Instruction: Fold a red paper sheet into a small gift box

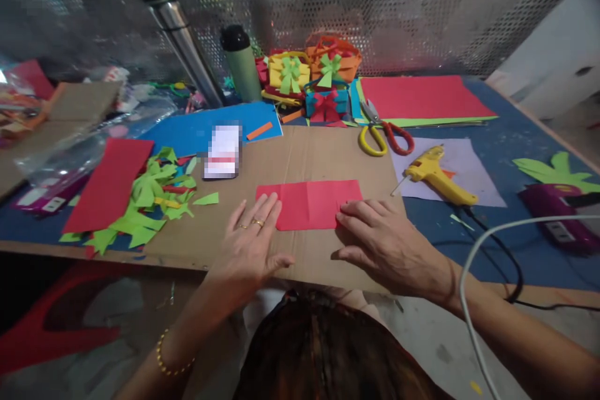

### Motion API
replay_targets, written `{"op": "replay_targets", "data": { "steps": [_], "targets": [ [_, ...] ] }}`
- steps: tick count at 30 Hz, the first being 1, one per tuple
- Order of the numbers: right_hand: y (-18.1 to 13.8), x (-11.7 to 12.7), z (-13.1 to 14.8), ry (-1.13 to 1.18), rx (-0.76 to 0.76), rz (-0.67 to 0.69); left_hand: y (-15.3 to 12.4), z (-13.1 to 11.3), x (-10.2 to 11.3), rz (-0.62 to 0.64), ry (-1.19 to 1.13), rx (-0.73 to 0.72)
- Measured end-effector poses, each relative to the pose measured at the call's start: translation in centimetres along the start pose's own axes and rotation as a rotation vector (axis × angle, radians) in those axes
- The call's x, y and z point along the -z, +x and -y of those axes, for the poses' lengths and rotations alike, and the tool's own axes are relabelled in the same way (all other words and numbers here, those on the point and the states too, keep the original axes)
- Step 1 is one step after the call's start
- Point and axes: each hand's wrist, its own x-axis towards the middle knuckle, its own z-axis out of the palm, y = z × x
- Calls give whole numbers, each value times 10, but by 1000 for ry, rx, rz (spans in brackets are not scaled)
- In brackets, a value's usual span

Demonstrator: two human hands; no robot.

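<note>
A red sheet of craft paper (307, 205) lies flat on the brown cardboard (309, 150), with a crease down its middle. My left hand (253, 234) rests on the sheet's left end, palm down, fingers stretched out and thumb apart. On the right end lies my right hand (379, 234), its fingers extended over the corner and its thumb held away on the cardboard. Neither hand grips anything. To the right of the sheet, a yellow hot glue gun (435, 178) sits on a pale purple sheet (469, 159).
Scissors (382, 131) lie behind the red sheet. Green paper scraps (154, 184) heap at the left. Small paper baskets (323, 72), a green bottle (244, 65) and a steel flask (182, 37) stand at the back. A white cable (473, 256) crosses above my right forearm.
</note>
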Motion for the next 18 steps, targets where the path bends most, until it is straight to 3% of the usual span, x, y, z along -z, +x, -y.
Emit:
{"op": "replay_targets", "data": {
  "steps": [6,12,18],
  "targets": [
    [10,14,-12,136,-14,18,30,6,12,-41,100,-8],
    [13,19,-14,30,79,77,42,13,10,81,121,-27],
    [14,6,-18,-45,27,37,39,19,7,196,49,134]
  ]
}}
